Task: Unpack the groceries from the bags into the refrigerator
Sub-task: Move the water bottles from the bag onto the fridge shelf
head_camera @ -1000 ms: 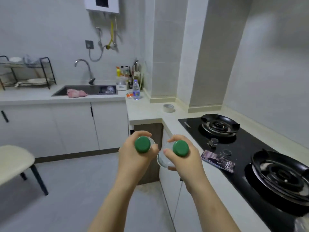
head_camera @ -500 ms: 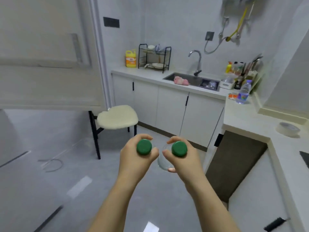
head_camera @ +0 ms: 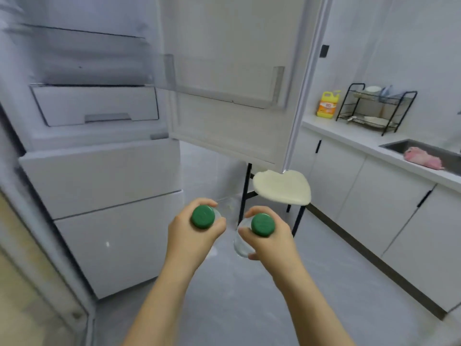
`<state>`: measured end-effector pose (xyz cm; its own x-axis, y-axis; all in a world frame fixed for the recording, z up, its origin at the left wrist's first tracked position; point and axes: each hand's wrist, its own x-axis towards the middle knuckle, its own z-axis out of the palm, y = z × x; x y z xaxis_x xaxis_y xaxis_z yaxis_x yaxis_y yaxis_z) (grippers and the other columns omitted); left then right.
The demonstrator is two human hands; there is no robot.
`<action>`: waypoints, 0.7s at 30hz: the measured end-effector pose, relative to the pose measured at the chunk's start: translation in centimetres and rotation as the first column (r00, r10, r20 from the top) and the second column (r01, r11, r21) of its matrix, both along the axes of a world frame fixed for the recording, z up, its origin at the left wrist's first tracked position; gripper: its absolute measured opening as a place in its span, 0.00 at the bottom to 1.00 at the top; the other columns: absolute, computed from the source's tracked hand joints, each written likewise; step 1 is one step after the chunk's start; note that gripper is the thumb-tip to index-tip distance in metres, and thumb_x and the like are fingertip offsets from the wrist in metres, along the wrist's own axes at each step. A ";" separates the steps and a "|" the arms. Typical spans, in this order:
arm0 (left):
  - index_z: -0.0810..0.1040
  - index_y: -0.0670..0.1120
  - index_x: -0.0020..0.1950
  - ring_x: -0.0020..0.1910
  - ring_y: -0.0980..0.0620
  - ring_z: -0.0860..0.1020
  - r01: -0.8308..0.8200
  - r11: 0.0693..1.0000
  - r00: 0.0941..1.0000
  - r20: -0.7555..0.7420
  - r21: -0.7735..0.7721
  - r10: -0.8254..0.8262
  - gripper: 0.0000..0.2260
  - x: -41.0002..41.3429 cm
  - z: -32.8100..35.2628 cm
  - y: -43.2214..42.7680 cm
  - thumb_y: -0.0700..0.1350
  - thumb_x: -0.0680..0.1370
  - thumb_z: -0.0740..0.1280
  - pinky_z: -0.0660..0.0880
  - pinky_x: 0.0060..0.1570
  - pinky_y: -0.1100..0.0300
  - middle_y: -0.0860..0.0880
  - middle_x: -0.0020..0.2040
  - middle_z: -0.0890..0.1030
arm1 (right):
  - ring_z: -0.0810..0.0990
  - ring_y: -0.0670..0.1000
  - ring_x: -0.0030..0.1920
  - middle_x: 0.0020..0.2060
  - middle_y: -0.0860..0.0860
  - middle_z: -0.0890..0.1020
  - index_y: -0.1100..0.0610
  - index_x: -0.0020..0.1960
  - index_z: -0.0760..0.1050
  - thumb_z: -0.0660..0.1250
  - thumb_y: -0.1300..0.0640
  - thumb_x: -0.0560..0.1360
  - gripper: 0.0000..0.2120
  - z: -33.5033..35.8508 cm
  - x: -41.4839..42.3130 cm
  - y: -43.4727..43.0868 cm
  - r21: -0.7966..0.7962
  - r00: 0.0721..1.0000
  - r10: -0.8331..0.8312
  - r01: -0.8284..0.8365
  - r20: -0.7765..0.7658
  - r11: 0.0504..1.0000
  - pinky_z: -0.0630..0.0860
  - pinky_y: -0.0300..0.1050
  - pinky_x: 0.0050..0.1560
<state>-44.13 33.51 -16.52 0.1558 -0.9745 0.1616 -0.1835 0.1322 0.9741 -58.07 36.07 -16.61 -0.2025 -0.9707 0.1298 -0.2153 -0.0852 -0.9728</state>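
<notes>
1. The refrigerator (head_camera: 99, 171) stands open on your left, its door (head_camera: 237, 33) swung wide; the crisper drawer (head_camera: 97, 106) inside is pushed in, and a pink cloth (head_camera: 421, 158) lies in the sink (head_camera: 396, 144)
2. Your left hand (head_camera: 192, 236) grips one green-capped bottle (head_camera: 202, 217) and your right hand (head_camera: 272, 243) grips a second green-capped bottle (head_camera: 262, 224), both held upright in front of the fridge
3. The stool (head_camera: 282, 188) stands just beyond the door's lower corner, right of your hands

Cream-seated stool (head_camera: 282, 187) on black legs, standing on a pale grey floor (head_camera: 237, 303). Right of the stool, white cabinets (head_camera: 389, 196) run under a white surface (head_camera: 349, 132). Beyond the stool, a yellow bottle (head_camera: 326, 104) and black dish rack (head_camera: 374, 108) sit against the white wall (head_camera: 411, 46), with the sink (head_camera: 446, 156) farther right.
</notes>
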 end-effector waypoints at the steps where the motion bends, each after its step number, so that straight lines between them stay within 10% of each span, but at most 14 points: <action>1: 0.79 0.55 0.41 0.29 0.60 0.71 -0.030 1.000 1.000 0.000 -0.006 0.030 0.10 1.1 0.3 -0.5 0.40 0.67 0.72 0.79 0.39 0.47 0.55 0.32 0.77 | 0.74 0.44 0.38 0.39 0.45 0.75 0.47 0.43 0.75 0.70 0.62 0.69 0.11 0.2 0.9 -0.9 -0.009 0.999 0.031 -0.031 -0.005 0.999 0.79 0.58 0.46; 14: 0.79 0.55 0.44 0.39 0.47 0.76 -0.254 0.938 0.967 -0.056 -0.235 0.248 0.11 15.3 5.8 -8.8 0.40 0.68 0.74 0.79 0.42 0.42 0.52 0.36 0.78 | 0.74 0.44 0.41 0.32 0.34 0.73 0.45 0.45 0.76 0.72 0.57 0.66 0.11 4.7 14.3 -13.4 -0.297 0.963 0.260 -0.229 0.070 0.927 0.78 0.59 0.51; 21: 0.79 0.56 0.45 0.44 0.62 0.76 -0.324 0.825 0.941 -0.073 -0.463 0.330 0.11 21.3 9.4 -13.1 0.49 0.64 0.71 0.78 0.48 0.43 0.65 0.45 0.78 | 0.76 0.47 0.45 0.36 0.37 0.75 0.42 0.44 0.76 0.70 0.52 0.63 0.10 8.1 20.9 -19.2 -0.483 0.951 0.300 -0.226 0.079 0.846 0.77 0.59 0.54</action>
